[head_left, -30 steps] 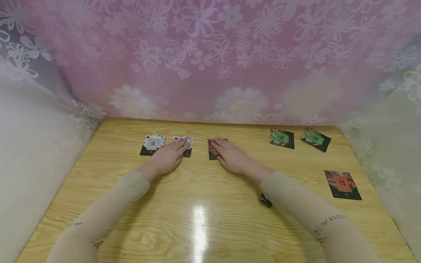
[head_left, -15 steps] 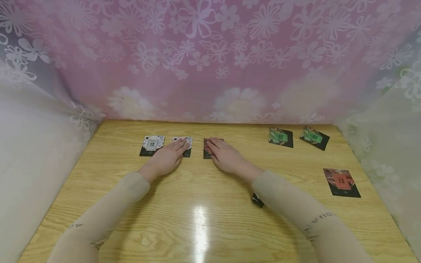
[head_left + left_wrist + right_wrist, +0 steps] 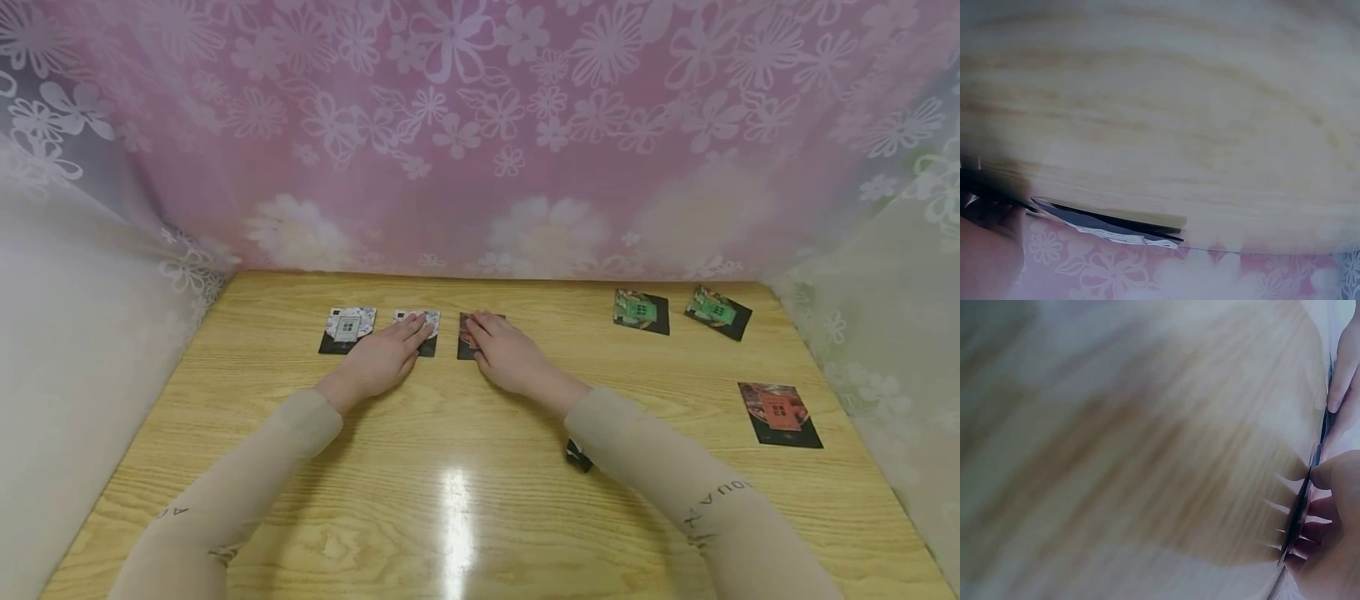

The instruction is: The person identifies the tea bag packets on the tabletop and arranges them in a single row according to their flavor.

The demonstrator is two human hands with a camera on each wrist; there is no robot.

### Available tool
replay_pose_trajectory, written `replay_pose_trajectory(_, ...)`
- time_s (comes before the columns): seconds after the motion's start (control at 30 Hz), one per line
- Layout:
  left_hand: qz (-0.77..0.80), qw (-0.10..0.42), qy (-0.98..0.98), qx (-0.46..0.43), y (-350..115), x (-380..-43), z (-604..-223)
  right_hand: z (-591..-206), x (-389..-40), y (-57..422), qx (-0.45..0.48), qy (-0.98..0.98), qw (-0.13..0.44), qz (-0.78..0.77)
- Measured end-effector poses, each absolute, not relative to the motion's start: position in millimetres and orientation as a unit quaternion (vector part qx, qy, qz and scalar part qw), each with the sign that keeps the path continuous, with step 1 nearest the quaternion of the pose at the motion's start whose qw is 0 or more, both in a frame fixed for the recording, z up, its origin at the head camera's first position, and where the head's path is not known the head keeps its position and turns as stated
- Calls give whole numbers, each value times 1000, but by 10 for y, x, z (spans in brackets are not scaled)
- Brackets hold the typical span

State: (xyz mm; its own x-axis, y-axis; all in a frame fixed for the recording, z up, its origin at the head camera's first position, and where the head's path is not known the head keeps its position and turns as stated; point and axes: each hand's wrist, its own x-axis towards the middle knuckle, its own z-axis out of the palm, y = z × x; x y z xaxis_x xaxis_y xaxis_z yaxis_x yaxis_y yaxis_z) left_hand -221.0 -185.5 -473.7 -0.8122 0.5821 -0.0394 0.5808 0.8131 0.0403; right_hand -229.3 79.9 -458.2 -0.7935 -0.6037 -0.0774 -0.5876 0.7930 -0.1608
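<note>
On the table [image 3: 360, 483], the left hand [image 3: 381, 358] and right hand [image 3: 510, 354] press, straight-fingered, a white packet [image 3: 427, 348] and a red packet [image 3: 463, 340], apparently aligned, with the green packets [image 3: 642, 312] seemingly pending.

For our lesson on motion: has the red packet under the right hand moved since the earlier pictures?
Yes. The red packet under the right hand has slid left, closer to the unmoved white packet beneath the left hand.

High forward-down head view; low, close wrist views, the table [image 3: 375, 467] common to all
</note>
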Motion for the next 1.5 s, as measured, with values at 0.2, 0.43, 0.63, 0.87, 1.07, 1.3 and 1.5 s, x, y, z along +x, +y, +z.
replay_pose_trajectory(0.2, 15, 25, 950, 310, -1855, -2212, -4703, -4580, -2291, 787, -312, 946, 62, -61)
replay_pose_trajectory(0.43, 18, 22, 951, 309, -1850, -2217, -4692, -4566, -2301, 774, -310, 947, 56, -61)
replay_pose_trajectory(0.63, 22, 21, 951, 309, -1833, -2206, -4687, -4520, -2298, 782, -313, 947, 41, -61)
replay_pose_trajectory(0.87, 23, 27, 953, 302, -1827, -2213, -4681, -4302, -2300, 906, -308, 949, 16, -65)
replay_pose_trajectory(1.07, 28, 36, 953, 300, -1835, -2202, -4684, -4162, -2282, 1254, -311, 949, 8, -58)
replay_pose_trajectory(1.3, 23, 33, 953, 302, -1826, -2182, -4695, -4061, -2204, 1876, -279, 958, 17, -59)
replay_pose_trajectory(1.5, 15, 33, 953, 301, -1835, -2189, -4705, -3965, -2072, 2461, -256, 966, -10, -38)
